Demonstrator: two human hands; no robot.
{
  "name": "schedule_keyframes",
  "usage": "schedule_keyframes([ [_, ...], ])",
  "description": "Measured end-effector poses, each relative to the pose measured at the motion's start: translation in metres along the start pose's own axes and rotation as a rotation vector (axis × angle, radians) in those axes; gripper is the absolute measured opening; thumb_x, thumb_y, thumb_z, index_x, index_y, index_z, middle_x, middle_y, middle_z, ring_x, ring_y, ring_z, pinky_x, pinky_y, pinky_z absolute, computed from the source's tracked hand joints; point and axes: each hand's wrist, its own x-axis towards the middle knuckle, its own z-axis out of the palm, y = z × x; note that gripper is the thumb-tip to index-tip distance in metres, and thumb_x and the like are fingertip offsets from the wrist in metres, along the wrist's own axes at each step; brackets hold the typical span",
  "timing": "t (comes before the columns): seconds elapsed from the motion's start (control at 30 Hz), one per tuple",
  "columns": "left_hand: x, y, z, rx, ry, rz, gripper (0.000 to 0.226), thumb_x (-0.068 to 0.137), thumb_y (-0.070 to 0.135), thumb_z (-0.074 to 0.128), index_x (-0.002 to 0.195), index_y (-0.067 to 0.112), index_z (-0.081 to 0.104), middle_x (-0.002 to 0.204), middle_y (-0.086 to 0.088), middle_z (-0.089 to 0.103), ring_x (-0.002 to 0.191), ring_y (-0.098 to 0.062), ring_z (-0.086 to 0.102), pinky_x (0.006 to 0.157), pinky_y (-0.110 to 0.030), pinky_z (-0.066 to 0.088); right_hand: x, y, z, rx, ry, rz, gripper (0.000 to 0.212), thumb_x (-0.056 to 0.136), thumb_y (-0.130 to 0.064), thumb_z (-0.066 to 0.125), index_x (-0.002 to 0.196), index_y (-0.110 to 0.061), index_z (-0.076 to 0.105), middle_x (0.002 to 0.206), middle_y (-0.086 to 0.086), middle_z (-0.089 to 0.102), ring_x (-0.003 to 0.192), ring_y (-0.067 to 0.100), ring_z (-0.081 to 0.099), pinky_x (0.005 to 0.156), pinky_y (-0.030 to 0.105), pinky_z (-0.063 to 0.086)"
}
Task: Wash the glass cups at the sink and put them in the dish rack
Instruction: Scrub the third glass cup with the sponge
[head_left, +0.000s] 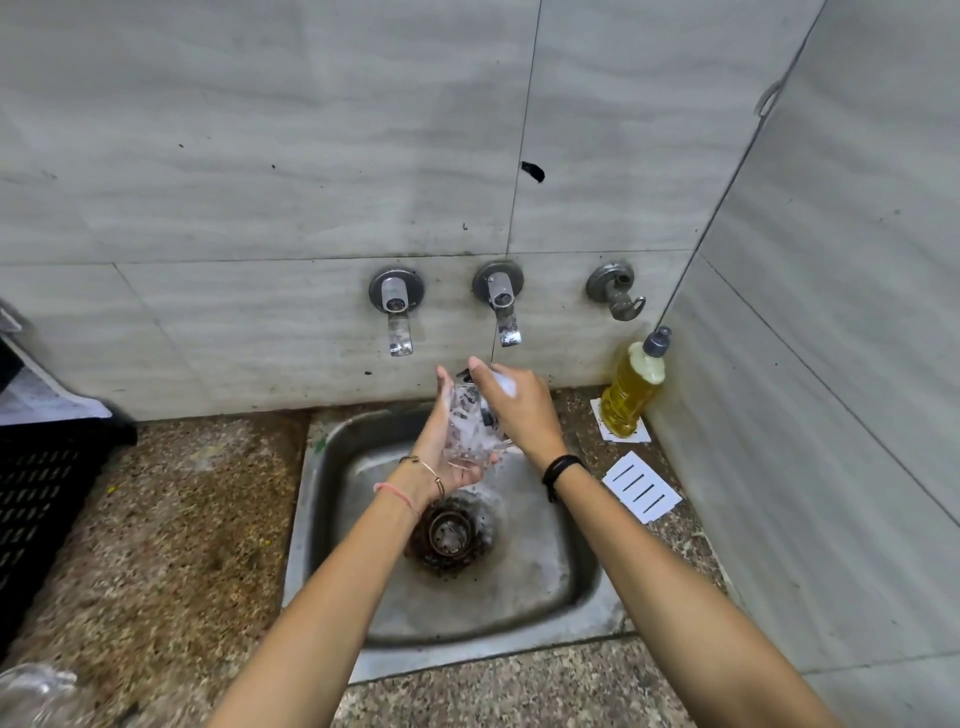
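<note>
A clear glass cup (470, 428) is held over the steel sink (561, 566), below the right tap (503, 304). My left hand (441, 452) cradles it from the left and underneath, fingers curled round its side. My right hand (514, 402) covers its right side and rim, with soap foam on the knuckles. Water splashes in and around the cup. At the bottom left corner lies another clear glass object (31, 693), blurred.
A second tap (396, 306) and a wall valve (618, 291) are on the tiled wall. A yellow soap bottle (634, 389) stands in the right corner, paper cards (641, 486) beside it. A black crate-like rack (41, 499) sits on the left counter. The drain strainer (449, 532) lies below the hands.
</note>
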Motion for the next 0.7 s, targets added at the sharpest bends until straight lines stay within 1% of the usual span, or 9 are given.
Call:
schedule_keyframes([
  [0.1, -0.001, -0.003, 0.004, 0.272, 0.149, 0.06, 0.087, 0.066, 0.082, 0.047, 0.139, 0.035, 0.038, 0.139, -0.007, 0.049, 0.081, -0.029, 0.071, 0.053, -0.032, 0.056, 0.007, -0.002, -0.003, -0.17, -0.059, 0.083, 0.056, 0.095, -0.057, 0.043, 0.05, -0.024, 0.039, 0.053, -0.008, 0.045, 0.049, 0.009, 0.041, 0.048, 0.025, 0.029],
  [0.13, -0.001, -0.004, 0.005, 0.287, 0.18, 0.082, 0.09, 0.068, 0.077, 0.054, 0.145, 0.038, 0.026, 0.146, -0.006, 0.039, 0.08, -0.029, 0.071, 0.059, -0.037, 0.058, 0.01, -0.002, -0.005, -0.17, -0.08, 0.092, 0.057, 0.095, -0.057, 0.041, 0.051, -0.021, 0.039, 0.051, -0.005, 0.045, 0.048, 0.012, 0.04, 0.048, 0.026, 0.028],
  [0.2, 0.001, -0.009, 0.006, 0.239, 0.216, 0.166, 0.093, 0.066, 0.073, 0.058, 0.145, 0.037, 0.023, 0.136, -0.005, 0.046, 0.07, -0.025, 0.07, 0.064, -0.04, 0.059, 0.008, -0.004, -0.006, 0.053, -0.005, 0.156, 0.049, 0.097, -0.055, 0.039, 0.062, -0.024, 0.053, 0.06, 0.001, 0.052, 0.055, 0.014, 0.045, 0.054, 0.026, 0.034],
  [0.23, 0.002, -0.009, 0.009, 0.188, 0.239, 0.204, 0.093, 0.063, 0.074, 0.058, 0.142, 0.034, 0.029, 0.125, -0.003, 0.053, 0.069, -0.024, 0.069, 0.064, -0.041, 0.058, 0.007, -0.006, -0.004, 0.215, 0.084, 0.209, 0.044, 0.097, -0.054, 0.037, 0.082, -0.023, 0.065, 0.075, 0.004, 0.062, 0.068, 0.013, 0.052, 0.063, 0.027, 0.041],
  [0.3, 0.006, -0.009, 0.013, 0.072, 0.295, 0.256, 0.091, 0.058, 0.075, 0.062, 0.134, 0.031, 0.034, 0.122, -0.005, 0.054, 0.086, -0.03, 0.068, 0.07, -0.05, 0.057, 0.004, -0.009, 0.001, 0.295, 0.232, 0.274, 0.063, 0.093, -0.062, 0.03, 0.119, -0.014, 0.061, 0.12, 0.008, 0.062, 0.104, 0.014, 0.056, 0.089, 0.031, 0.047],
  [0.37, 0.013, -0.01, 0.015, 0.002, 0.353, 0.273, 0.105, 0.054, 0.078, 0.064, 0.141, 0.034, 0.027, 0.141, -0.014, 0.042, 0.113, -0.043, 0.057, 0.087, -0.06, 0.049, -0.006, -0.01, 0.013, 0.175, 0.216, 0.271, 0.075, 0.089, -0.067, 0.022, 0.12, -0.006, 0.052, 0.135, 0.015, 0.049, 0.12, 0.025, 0.05, 0.1, 0.043, 0.044],
  [0.43, 0.017, -0.011, 0.013, 0.015, 0.397, 0.281, 0.103, 0.061, 0.078, 0.062, 0.144, 0.033, 0.021, 0.148, -0.015, 0.034, 0.124, -0.04, 0.048, 0.099, -0.056, 0.043, -0.02, -0.007, 0.025, 0.112, 0.191, 0.256, 0.057, 0.093, -0.061, 0.028, 0.108, -0.009, 0.045, 0.121, 0.014, 0.05, 0.11, 0.028, 0.051, 0.093, 0.047, 0.047],
  [0.57, 0.013, -0.012, 0.012, 0.181, 0.452, 0.448, 0.054, 0.081, 0.049, 0.066, 0.117, 0.026, 0.032, 0.136, -0.008, 0.049, 0.116, -0.02, 0.053, 0.099, -0.039, 0.045, -0.025, 0.009, 0.03, 0.018, 0.258, 0.285, 0.051, 0.097, -0.054, 0.036, 0.103, -0.006, 0.052, 0.096, 0.012, 0.064, 0.087, 0.028, 0.061, 0.072, 0.037, 0.05],
  [0.7, 0.014, -0.014, 0.005, 0.383, 0.496, 0.507, 0.068, 0.085, 0.042, 0.064, 0.136, 0.016, 0.028, 0.141, -0.006, 0.038, 0.132, -0.024, 0.039, 0.101, -0.03, 0.035, -0.001, 0.01, 0.01, 0.1, -0.013, 0.474, 0.047, 0.098, -0.044, 0.041, 0.069, -0.012, 0.058, 0.061, 0.001, 0.052, 0.063, 0.023, 0.054, 0.057, 0.033, 0.045],
])
